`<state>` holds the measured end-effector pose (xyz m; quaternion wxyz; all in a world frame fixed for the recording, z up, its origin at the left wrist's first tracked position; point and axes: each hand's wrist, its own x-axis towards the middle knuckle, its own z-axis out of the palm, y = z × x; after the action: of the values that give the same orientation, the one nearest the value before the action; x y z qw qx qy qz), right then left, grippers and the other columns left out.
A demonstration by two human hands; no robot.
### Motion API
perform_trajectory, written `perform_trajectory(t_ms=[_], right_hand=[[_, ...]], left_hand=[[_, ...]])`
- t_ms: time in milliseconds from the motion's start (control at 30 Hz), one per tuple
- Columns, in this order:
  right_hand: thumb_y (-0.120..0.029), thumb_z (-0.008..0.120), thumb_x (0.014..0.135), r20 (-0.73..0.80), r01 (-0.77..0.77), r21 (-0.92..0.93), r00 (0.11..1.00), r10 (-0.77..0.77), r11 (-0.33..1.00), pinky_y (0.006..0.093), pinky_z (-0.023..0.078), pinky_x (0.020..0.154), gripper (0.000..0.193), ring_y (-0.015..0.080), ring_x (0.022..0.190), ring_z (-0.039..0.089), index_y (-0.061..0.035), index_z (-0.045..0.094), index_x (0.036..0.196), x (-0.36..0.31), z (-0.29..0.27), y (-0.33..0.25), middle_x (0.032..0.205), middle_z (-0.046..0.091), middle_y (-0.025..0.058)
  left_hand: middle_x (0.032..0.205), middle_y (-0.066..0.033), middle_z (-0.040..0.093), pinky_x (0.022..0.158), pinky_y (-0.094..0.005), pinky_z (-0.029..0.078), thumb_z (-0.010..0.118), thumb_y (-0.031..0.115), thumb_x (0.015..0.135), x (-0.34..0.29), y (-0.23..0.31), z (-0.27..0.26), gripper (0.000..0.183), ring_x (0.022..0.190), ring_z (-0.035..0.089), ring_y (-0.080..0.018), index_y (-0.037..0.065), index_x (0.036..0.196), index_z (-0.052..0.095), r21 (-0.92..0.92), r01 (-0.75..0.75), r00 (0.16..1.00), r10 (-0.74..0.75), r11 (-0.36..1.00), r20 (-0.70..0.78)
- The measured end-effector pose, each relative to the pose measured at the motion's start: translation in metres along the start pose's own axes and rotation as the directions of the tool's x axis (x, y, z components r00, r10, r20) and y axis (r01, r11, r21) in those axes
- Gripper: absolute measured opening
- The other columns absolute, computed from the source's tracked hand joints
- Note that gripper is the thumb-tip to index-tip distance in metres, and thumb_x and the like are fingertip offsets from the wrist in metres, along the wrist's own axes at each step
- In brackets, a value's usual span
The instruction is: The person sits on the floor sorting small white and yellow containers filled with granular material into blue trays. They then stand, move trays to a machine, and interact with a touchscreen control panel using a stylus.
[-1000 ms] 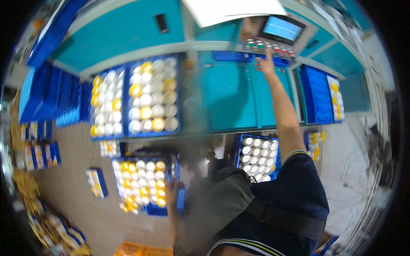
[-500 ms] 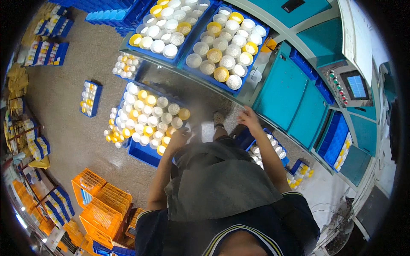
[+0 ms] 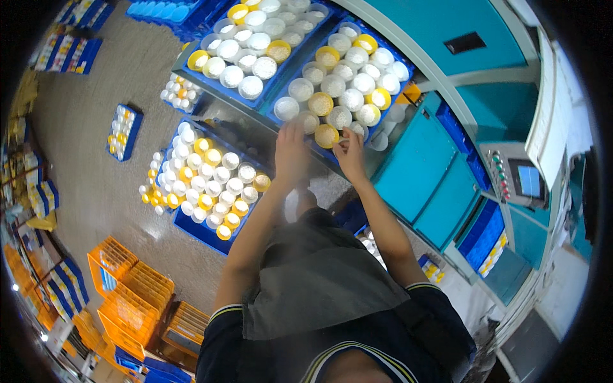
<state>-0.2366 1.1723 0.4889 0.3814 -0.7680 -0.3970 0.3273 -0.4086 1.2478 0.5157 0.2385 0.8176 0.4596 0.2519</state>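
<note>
My left hand (image 3: 292, 152), smeared by motion, reaches to the near left edge of a blue tray (image 3: 278, 125) of cups. Its fingers point at a translucent cup (image 3: 308, 122) in the front row; whether they touch it is unclear. On the other side of a yellow cup (image 3: 326, 136), my right hand (image 3: 349, 153) has its fingers bent and closed at the near rim of a white cup (image 3: 359, 130), partly hiding it. White, pale granules fill the cups in this tray.
Another blue tray of filled cups (image 3: 241, 60) sits left on the same ledge. Below left stands a blue crate of cups (image 3: 214, 172), with orange crates (image 3: 131, 306) nearer me. A teal machine (image 3: 424, 166) with a control panel (image 3: 516, 175) occupies the right.
Both hands have moved up and forward to the front edge of the right-hand tray. Earlier, the left was by the low crate of cups and the right by the machine's edge. The view has shifted.
</note>
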Motion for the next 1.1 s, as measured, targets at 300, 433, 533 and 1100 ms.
perform_trajectory(t_ms=[300,433,533,1100], right_hand=[[-0.018,0.067,0.09,0.307,0.281,-0.499,0.942,-0.135,0.82,0.0469,0.048,0.087,0.045,0.0418,0.101,0.058,-0.0064,0.053,0.131,-0.023,-0.018,-0.031,0.112,0.057,0.0233],[-0.026,0.066,0.091,0.414,0.358,-0.601,0.904,-0.105,0.714,0.0483,0.048,0.084,0.04,0.0403,0.099,0.059,-0.0074,0.059,0.125,-0.007,-0.006,-0.027,0.1,0.062,0.022],[-0.029,0.065,0.092,0.422,0.366,-0.638,0.902,-0.089,0.678,0.0485,0.048,0.083,0.039,0.0398,0.099,0.059,-0.0072,0.059,0.124,-0.003,-0.002,-0.025,0.099,0.063,0.022],[-0.031,0.081,0.078,0.262,0.346,-0.642,0.938,-0.228,0.685,0.0394,0.053,0.07,0.036,0.0332,0.075,0.069,0.0003,0.073,0.095,0.016,0.003,-0.005,0.084,0.072,0.0192]], left_hand=[[0.091,-0.0098,0.065,0.078,-0.0412,0.041,0.06,0.013,0.077,0.038,-0.032,0.027,0.02,0.095,0.057,-0.0272,0.007,0.096,0.065,0.364,0.077,0.995,-0.092,0.928,0.024],[0.089,-0.01,0.067,0.08,-0.0413,0.041,0.061,0.012,0.076,0.055,-0.033,0.038,0.013,0.095,0.059,-0.0255,0.007,0.087,0.069,0.462,0.136,0.99,-0.138,0.876,-0.029],[0.086,-0.0102,0.068,0.082,-0.042,0.04,0.06,0.013,0.078,0.059,-0.034,0.043,0.012,0.093,0.06,-0.0246,0.006,0.083,0.069,0.437,0.171,0.985,-0.167,0.883,-0.048],[0.076,-0.0053,0.062,0.08,-0.0427,0.038,0.067,0.016,0.066,-0.041,-0.008,-0.155,0.007,0.091,0.056,-0.0236,0.01,0.07,0.065,0.135,0.06,0.875,0.013,0.989,-0.485]])
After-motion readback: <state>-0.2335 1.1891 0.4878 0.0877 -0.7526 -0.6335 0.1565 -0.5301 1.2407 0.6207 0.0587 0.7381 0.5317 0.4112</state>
